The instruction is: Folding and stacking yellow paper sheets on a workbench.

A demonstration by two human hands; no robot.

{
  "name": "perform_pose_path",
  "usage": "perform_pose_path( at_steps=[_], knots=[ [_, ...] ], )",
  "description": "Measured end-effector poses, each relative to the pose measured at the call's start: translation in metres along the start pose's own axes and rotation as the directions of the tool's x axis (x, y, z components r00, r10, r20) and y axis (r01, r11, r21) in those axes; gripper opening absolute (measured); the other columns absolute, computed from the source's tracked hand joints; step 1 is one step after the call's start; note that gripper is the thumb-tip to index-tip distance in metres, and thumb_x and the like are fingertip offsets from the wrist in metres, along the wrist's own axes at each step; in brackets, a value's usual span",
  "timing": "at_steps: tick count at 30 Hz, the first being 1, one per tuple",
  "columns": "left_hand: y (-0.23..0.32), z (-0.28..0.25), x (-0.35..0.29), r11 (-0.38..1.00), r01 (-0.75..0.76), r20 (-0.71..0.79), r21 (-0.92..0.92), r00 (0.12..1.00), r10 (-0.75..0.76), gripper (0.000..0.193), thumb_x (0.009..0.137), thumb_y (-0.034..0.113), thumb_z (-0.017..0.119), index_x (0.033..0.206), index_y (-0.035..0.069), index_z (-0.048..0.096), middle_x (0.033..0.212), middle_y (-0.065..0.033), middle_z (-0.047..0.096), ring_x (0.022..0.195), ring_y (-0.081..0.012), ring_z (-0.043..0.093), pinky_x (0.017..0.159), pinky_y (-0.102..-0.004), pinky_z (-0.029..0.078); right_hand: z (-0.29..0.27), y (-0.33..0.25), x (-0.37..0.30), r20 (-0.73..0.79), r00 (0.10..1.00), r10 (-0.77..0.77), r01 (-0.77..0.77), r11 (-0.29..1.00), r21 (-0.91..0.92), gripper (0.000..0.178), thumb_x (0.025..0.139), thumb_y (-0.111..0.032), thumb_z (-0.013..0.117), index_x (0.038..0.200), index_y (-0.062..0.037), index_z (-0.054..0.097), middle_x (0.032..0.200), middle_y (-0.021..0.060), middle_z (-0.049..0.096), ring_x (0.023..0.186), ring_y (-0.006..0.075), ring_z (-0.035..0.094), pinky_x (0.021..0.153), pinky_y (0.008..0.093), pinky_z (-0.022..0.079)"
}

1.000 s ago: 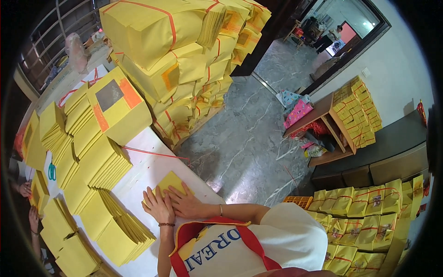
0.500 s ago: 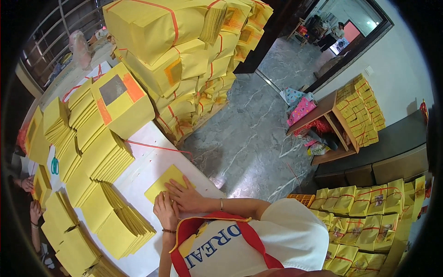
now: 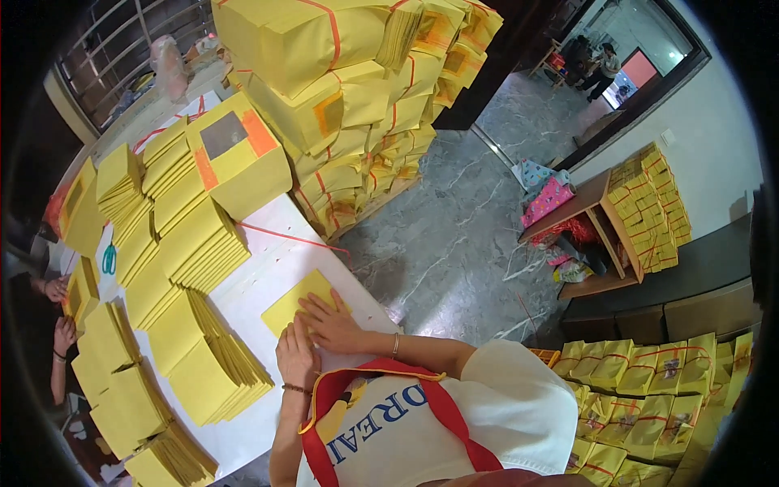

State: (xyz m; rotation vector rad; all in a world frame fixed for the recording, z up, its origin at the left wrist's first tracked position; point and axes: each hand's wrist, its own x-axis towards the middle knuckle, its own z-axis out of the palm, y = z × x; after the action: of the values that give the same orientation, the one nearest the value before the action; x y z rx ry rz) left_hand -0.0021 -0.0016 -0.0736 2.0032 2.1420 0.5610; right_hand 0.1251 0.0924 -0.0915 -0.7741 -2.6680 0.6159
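A piece of yellow paper point(image 3: 290, 302) is laid flat on the white worktop point(image 3: 260, 272), right in front of the wearer, near the edge on the floor side. Could be one sheet or a few, can't be told from this angle. It's pretty much covered on the near side by both hands.

The right hand point(image 3: 331, 323) is laid palm down on the paper, its fingers open and a bit spread, nothing gripped. The left hand point(image 3: 298, 353) is tucked in just beside it at the near edge, fingers kept together and a little bent; whether any paper is pinched under there can't be told.

Off to the left, loads of yellow paper stacks point(image 3: 215, 361) are lined up in rows, some fanned out. A pair of green-handled scissors point(image 3: 109, 259) is left lying between them. Further up, a yellow package point(image 3: 239, 154) with orange patches and a grey square is parked on the worktop, and a red string point(image 3: 296, 237) is stretched out nearby. At the far left, a smaller yellow bundle point(image 3: 81, 296) is being handled by a co-worker's hands point(image 3: 65, 334).
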Motion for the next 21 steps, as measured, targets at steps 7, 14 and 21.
perform_pose_path(
  at_steps=[7,14,21],
  knots=[
    [-0.003,0.028,0.0,0.915,-0.119,0.098,0.385,0.991,0.087,0.058,0.081,0.009,0.046,0.137,0.004,0.031,0.115,-0.033,0.046,0.103,-0.0418,0.048,0.078,-0.0432,0.046,-0.01,0.037,0.014,0.131,0.909,0.396,-0.201,0.141,0.969,0.037,0.089,-0.011,0.046,0.125,-0.0032,0.046,0.125,0.0097,0.05,0.118,0.0172,0.044,0.1,0.0329,0.032],
    [-0.008,0.025,0.011,0.866,-0.171,0.057,0.471,0.985,0.163,0.048,0.079,0.008,0.049,0.126,0.002,0.044,0.095,-0.0226,0.054,0.08,-0.0295,0.054,0.064,-0.0354,0.048,-0.03,0.043,-0.006,0.195,0.76,0.621,-0.287,0.05,0.957,0.031,0.089,-0.009,0.049,0.119,-0.0004,0.05,0.111,0.0041,0.054,0.101,0.0121,0.051,0.089,0.0242,0.04],
    [0.004,0.022,0.029,0.824,-0.116,-0.073,0.555,0.98,0.187,0.028,0.078,0.009,0.051,0.104,0.0,0.054,0.079,-0.0091,0.051,0.07,-0.0206,0.053,0.058,-0.0304,0.046,-0.006,0.051,-0.015,0.053,0.82,0.57,-0.223,0.232,0.947,0.032,0.088,-0.008,0.051,0.119,0.0017,0.05,0.109,0.0056,0.055,0.1,0.0122,0.051,0.088,0.0243,0.04]
  ],
)
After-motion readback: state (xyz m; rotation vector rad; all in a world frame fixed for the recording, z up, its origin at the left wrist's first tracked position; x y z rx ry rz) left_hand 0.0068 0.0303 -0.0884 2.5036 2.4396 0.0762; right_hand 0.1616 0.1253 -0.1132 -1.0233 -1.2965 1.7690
